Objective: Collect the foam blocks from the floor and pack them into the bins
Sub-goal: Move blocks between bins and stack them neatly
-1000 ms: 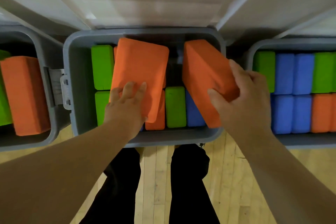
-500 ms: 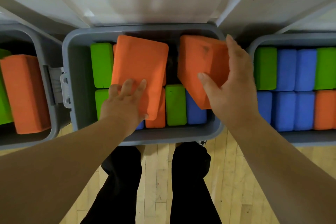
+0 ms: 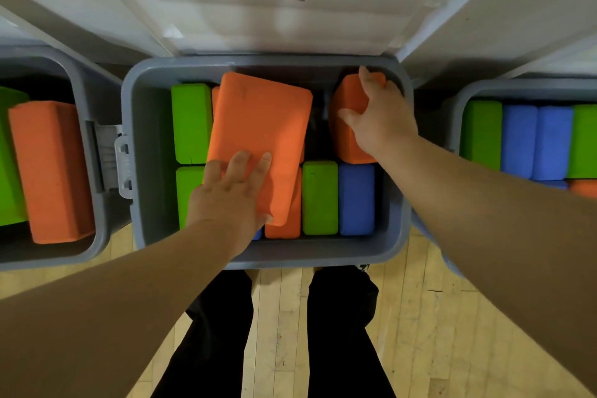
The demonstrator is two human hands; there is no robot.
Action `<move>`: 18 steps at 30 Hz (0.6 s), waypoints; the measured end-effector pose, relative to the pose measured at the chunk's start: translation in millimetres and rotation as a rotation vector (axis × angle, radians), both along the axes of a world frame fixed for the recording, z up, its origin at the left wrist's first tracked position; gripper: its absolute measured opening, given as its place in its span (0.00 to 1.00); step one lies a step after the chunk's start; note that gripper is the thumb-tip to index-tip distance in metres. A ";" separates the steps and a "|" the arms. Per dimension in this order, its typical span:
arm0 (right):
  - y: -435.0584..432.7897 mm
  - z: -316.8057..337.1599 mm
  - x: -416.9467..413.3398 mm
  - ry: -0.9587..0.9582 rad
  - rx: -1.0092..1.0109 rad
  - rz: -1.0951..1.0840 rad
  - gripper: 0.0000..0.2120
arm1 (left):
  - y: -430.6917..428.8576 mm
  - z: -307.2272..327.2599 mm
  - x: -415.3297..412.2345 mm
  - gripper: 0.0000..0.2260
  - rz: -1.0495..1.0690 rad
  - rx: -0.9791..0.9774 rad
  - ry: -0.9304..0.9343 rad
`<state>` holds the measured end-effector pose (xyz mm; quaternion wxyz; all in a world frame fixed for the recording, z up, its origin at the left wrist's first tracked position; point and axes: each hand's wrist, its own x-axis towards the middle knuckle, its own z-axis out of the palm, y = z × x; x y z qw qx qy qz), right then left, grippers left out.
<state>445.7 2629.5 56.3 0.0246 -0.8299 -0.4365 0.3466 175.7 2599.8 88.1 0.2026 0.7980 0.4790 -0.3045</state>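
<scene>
Orange foam fills both grips; the left grip [image 3: 231,200] pinches the near end of a flat orange block [image 3: 258,126], fingers spread on its top face and thumb tucked at its near edge; that block lies tilted over the blocks already packed in the middle bin [image 3: 323,255]; the right grip [image 3: 381,119] is curled round a second orange block [image 3: 347,142], fingers over its far end and thumb on its near face, holding it on edge in the bin's far right corner, close to the wall; below the flat block, a green block [image 3: 190,123] stands at the back left and another green block [image 3: 186,194] at the front left; along the front row stand an upright orange block [image 3: 286,223], a front green block [image 3: 319,197] and a blue block [image 3: 355,197], side by side and touching; the white lid [image 3: 258,10] stands open behind; the left bin [image 3: 98,236] holds a big orange block [image 3: 48,168]; the right bin [image 3: 457,100] holds green and blue blocks packed in rows; black trouser legs [image 3: 219,333] stand on the wooden floor [image 3: 420,333].
</scene>
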 end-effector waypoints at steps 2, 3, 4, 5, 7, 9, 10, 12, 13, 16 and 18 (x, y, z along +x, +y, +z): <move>3.7 -16.5 0.2 0.004 -0.017 0.007 0.39 | 1.2 -3.7 -2.9 0.48 -0.004 0.009 -0.016; 4.9 -24.2 0.2 0.007 -0.018 0.000 0.39 | 2.6 -5.7 -5.5 0.48 -0.003 0.011 -0.028; 5.8 -31.9 -0.2 0.007 -0.016 -0.008 0.39 | 4.4 -7.6 -8.8 0.48 -0.003 0.010 -0.042; 5.9 -40.7 -0.7 0.006 -0.012 -0.016 0.39 | 5.7 -9.8 -12.2 0.48 -0.006 0.008 -0.055; 6.4 -57.5 -2.6 0.004 0.002 -0.018 0.39 | 7.4 -13.7 -17.4 0.48 -0.013 0.006 -0.082; 7.0 -69.9 -5.9 0.005 0.015 -0.025 0.39 | 8.8 -16.8 -20.4 0.48 -0.008 0.004 -0.108; 7.5 -73.0 -7.9 0.013 0.018 -0.034 0.38 | 9.6 -17.6 -21.5 0.48 0.003 -0.001 -0.124; 4.8 -73.8 -11.4 0.024 0.005 -0.069 0.39 | 9.0 -16.2 -24.1 0.48 0.027 -0.017 -0.156; 1.8 -69.4 -12.2 0.009 0.004 -0.083 0.40 | 8.3 -14.4 -24.8 0.48 0.039 -0.017 -0.174; -18.0 -30.4 -21.1 -0.035 0.127 -0.123 0.39 | 7.3 -8.2 -29.2 0.51 0.225 0.020 -0.191; -45.4 -2.1 -34.0 0.096 0.158 -0.169 0.34 | 8.0 -7.4 -33.5 0.54 0.448 -0.004 -0.166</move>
